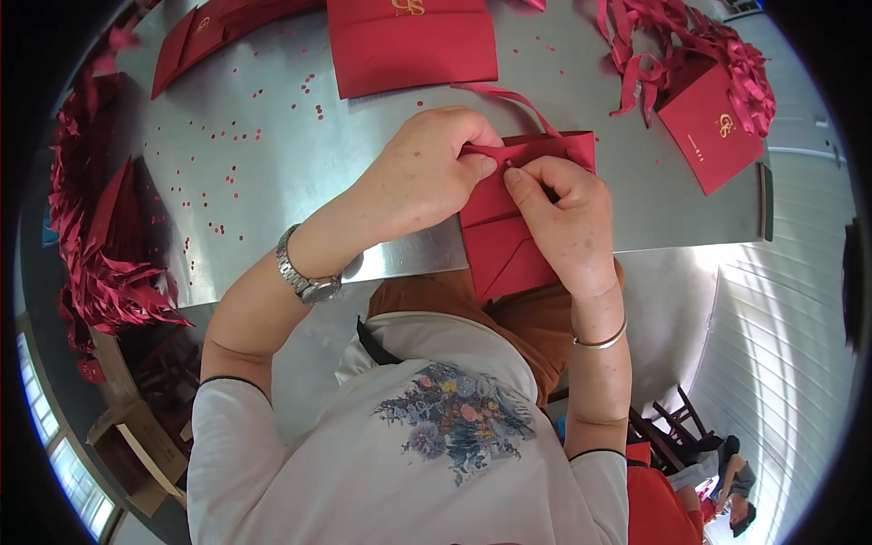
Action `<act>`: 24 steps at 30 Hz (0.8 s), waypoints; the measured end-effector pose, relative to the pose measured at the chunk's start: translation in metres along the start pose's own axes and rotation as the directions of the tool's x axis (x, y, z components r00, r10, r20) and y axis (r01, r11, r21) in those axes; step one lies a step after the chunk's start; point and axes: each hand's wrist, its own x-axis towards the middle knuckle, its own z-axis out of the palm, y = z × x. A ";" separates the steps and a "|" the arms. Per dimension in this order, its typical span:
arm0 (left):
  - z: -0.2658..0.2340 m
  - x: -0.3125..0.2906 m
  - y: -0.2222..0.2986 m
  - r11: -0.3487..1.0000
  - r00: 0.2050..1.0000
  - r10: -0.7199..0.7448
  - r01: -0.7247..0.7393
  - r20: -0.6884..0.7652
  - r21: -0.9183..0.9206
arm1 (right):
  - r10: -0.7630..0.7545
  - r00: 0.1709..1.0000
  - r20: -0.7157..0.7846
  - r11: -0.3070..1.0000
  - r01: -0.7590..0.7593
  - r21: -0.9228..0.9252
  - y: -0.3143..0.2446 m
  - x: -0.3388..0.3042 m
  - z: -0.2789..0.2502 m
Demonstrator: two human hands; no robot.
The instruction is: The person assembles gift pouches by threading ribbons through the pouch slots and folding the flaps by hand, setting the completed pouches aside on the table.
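Observation:
A red paper gift bag (498, 263) lies folded flat at the near edge of the table, its lower part reaching over the edge above my lap. My left hand (434, 163) is closed in a pinch at the upper left of the bag, thumb and forefinger on its rim. Close beside it, my right hand (572, 213) pinches thumb against forefinger at a small dark spot near the rim, apparently a ribbon end. From the bag's mouth a red ribbon (522, 98) loops away behind my fingers. The fingertips hide part of the rim.
Another red bag (413, 50) lies straight ahead, with more bags (195, 41) at the far left. A bag (708, 127) and heaped ribbons (740, 73) sit at the right. Ribboned bags (109, 245) pile up at the left. Small red paper dots (213, 227) litter the metal table (300, 173).

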 end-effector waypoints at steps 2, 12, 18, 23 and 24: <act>0.000 0.000 0.000 1.000 1.000 0.013 -0.013 -0.012 0.020 | 0.013 1.000 0.010 1.000 -0.014 0.002 0.000 -0.001 0.000; -0.008 0.006 -0.003 0.996 0.990 -0.031 0.042 0.138 -0.075 | -0.259 0.963 -0.078 0.962 0.249 -0.114 0.012 -0.005 0.010; -0.011 0.005 0.000 0.976 0.980 -0.116 0.142 0.161 -0.164 | -0.232 0.968 -0.093 0.972 0.228 -0.046 0.015 -0.003 0.013; -0.014 0.005 -0.002 0.967 0.977 -0.124 0.158 0.174 -0.201 | -0.175 0.980 -0.089 0.984 0.172 -0.039 0.011 -0.003 0.014; -0.014 0.006 -0.002 0.970 0.977 -0.115 0.150 0.182 -0.189 | -0.147 0.985 -0.096 0.989 0.144 -0.036 0.010 -0.003 0.014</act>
